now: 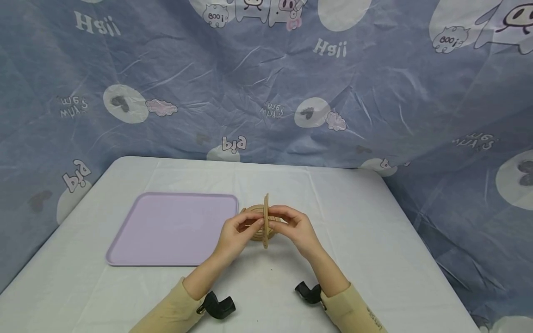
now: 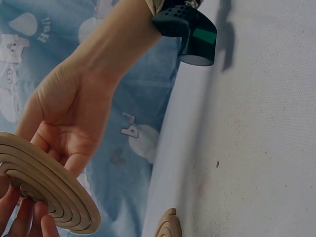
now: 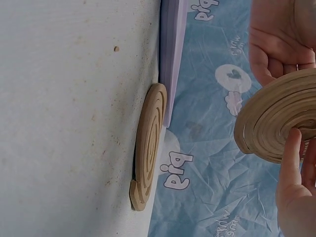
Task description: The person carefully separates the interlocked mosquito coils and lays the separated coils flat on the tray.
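Note:
A tan spiral mosquito coil (image 1: pixel 266 203) stands on edge, raised between the two hands. My left hand (image 1: pixel 234 235) pinches it from the left, and my right hand (image 1: pixel 300 232) pinches it from the right. In the right wrist view, fingertips press close to the middle of the coil's (image 3: pixel 261 118) rings. Behind the hands a second mosquito coil (image 1: pixel 255 237) lies flat on the table, partly hidden by the held one. The right wrist view shows this lower coil (image 3: pixel 150 143) beside the tray.
A flat lilac tray (image 1: pixel 166 231) lies on the white-covered table (image 1: pixel 345 240), left of the hands. Small brown crumbs, one larger crumb (image 3: pixel 116 49) among them, dot the cloth. A blue printed curtain (image 1: pixel 250 92) hangs behind. Black wrist cameras (image 1: pixel 218 306) stick out at the sleeves.

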`<state>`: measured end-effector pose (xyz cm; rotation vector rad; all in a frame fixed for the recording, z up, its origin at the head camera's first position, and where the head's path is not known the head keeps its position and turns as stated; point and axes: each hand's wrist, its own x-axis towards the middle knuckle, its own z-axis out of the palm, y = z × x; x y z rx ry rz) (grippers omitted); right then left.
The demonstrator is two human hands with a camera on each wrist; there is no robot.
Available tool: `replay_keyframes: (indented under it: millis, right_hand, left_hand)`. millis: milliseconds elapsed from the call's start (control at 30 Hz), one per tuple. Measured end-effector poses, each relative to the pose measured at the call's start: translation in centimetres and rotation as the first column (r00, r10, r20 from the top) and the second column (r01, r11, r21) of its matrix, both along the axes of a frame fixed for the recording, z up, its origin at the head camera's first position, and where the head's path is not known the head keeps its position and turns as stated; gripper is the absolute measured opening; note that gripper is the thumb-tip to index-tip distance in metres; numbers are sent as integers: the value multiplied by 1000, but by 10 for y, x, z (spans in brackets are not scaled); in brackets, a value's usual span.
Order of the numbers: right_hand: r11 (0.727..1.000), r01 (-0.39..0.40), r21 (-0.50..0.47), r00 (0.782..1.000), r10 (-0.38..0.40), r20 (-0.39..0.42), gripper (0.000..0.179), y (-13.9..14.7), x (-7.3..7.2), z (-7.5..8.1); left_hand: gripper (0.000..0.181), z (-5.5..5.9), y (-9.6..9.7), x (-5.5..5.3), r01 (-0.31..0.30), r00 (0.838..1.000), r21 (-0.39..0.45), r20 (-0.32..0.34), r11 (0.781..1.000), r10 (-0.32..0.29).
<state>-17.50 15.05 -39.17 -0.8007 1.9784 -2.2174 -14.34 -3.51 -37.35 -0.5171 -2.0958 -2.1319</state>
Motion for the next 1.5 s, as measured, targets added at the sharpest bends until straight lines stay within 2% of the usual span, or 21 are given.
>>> replay_keyframes:
  millis: [267, 533, 800, 1100, 1500]
  right_hand:
    - [998, 19, 53, 1000, -19, -8, 37, -1, -2, -2]
    - [996, -17, 83, 999, 21, -43, 38, 3, 0, 0]
    - [997, -22, 76, 996, 28, -83, 39, 2, 0, 0]
    - [998, -4, 65, 999, 7, -43, 39, 1, 1, 1]
    - [999, -17, 31, 997, 19, -71, 40, 0, 1, -1]
  left_hand:
    - [15, 2, -1, 1, -4, 999, 0, 32, 1000, 4]
    - [20, 0, 0, 0, 29, 999, 25, 45, 999, -30]
    - [22, -1, -1, -1, 24, 999, 35, 45, 999, -25]
    - [19, 1, -1, 0, 13, 999, -9, 51, 1000, -13]
    - [21, 2, -1, 0, 11, 999, -17, 53, 1000, -10]
